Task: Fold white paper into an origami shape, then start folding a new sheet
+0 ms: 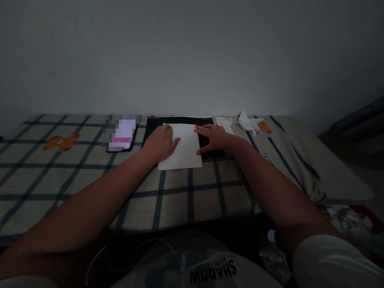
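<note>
Covering the whole surface, a checked cloth (192, 196) with orange bear prints lies under a black board (180, 121) at the far edge. On that board rests a white sheet of paper (184, 150), its near edge overhanging onto the cloth. The left hand (160, 142) presses flat on the sheet's left side; the right hand (214, 138) lies flat at its right edge, fingers spread, gripping nothing. Small folded paper shapes (249, 122) sit just right of the board.
</note>
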